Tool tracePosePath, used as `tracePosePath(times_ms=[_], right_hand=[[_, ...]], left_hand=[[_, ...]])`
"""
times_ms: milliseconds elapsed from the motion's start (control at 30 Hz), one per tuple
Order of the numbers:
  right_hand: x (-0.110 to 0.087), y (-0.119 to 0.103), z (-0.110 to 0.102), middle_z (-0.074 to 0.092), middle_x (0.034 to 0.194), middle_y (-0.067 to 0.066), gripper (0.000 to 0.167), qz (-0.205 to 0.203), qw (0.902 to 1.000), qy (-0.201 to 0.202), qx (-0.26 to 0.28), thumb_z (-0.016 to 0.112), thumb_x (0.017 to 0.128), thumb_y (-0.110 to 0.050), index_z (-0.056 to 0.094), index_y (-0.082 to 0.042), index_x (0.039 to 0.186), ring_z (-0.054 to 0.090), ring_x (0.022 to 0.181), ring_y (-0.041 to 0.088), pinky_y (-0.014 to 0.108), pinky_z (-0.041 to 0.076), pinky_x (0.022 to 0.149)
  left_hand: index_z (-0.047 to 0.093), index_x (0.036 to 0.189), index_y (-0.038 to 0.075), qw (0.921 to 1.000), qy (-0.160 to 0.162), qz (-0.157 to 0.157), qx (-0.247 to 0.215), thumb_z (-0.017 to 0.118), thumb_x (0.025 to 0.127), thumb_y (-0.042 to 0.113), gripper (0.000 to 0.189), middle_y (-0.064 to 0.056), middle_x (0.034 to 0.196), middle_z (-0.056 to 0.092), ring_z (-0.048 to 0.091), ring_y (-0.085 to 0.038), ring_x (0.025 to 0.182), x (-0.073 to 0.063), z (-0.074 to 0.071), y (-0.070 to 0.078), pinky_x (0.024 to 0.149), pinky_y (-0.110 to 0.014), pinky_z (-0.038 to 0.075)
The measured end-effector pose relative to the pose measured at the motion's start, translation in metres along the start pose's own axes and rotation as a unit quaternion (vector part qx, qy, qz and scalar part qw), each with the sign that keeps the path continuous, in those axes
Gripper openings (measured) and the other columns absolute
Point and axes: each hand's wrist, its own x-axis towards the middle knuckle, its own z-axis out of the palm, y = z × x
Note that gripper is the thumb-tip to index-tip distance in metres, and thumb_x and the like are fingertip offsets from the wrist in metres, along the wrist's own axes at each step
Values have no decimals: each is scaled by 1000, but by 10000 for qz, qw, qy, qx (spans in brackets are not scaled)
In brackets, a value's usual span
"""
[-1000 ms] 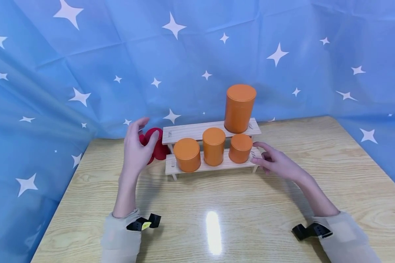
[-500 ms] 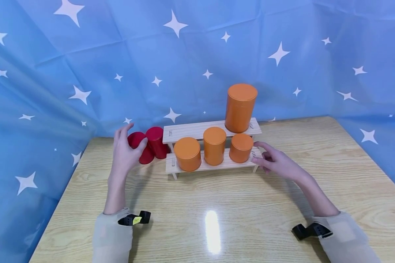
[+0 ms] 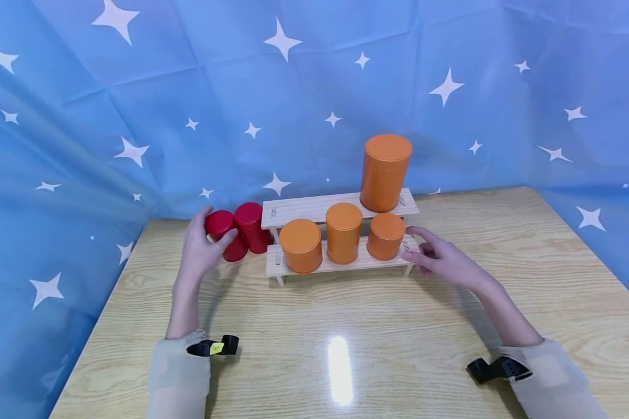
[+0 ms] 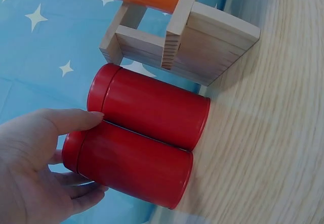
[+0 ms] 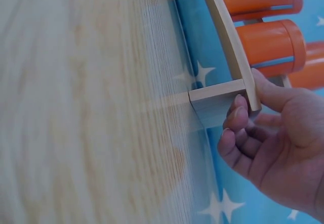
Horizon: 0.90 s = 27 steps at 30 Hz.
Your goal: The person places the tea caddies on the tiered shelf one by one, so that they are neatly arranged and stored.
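My left hand (image 3: 196,250) is round the top of a red canister (image 4: 134,163), thumb on one side of its lid and fingers on the other. This canister stands upright on the table, against a second red canister (image 3: 253,228) at its right. A two-tier wooden shelf (image 3: 306,208) stands right of both. My right hand (image 3: 442,263) grips the right end of its lower board (image 5: 230,37), thumb above and fingers curled below. Orange canisters stand on it: a wide one (image 3: 301,250), a slim one (image 3: 343,235) and a short one (image 3: 385,238) below, a tall one (image 3: 384,180) above.
The light wood table (image 3: 272,337) runs under everything, with a bright reflection in front of the shelf. A blue cloth with white stars (image 3: 314,81) hangs close behind the shelf and along the table's left side.
My left hand has moved left from over the right red canister to the left one, and its fingers have closed in round the lid. The right hand stays at the shelf's end.
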Motion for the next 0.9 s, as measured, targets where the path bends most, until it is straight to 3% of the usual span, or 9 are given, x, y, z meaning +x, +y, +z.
tracePosePath(times_ms=[333,500,700,900], right_hand=[[-1,-2,0,48,71,8,65,37,10000,7,44,60,103,-30,28,-6,154,51,61,24,34,45,60],[-1,-1,-1,46,69,6,65,32,10000,12,-9,60,103,-31,28,-6,154,50,60,23,33,44,60],[0,0,-1,47,69,6,64,27,10000,-6,-29,60,103,-32,29,-6,153,50,60,22,33,44,59],[0,0,0,46,69,6,64,29,10000,-3,18,59,103,-31,29,-6,153,49,60,22,33,44,59]], left_hand=[[21,154,-3,9972,-417,-284,-544,74,90,11,84,-24,143,45,48,-41,127,1,-1,-5,101,-55,47],[22,150,-4,9948,-453,-431,-805,73,91,9,80,-25,142,46,49,-40,126,0,0,-4,102,-52,46],[28,147,0,9945,-40,-456,-946,78,88,13,78,-20,139,50,51,-35,123,-1,-1,-2,98,-50,50],[35,144,2,9920,711,-137,-1037,83,85,19,78,-13,136,53,54,-28,120,-6,-9,13,101,-45,49]])
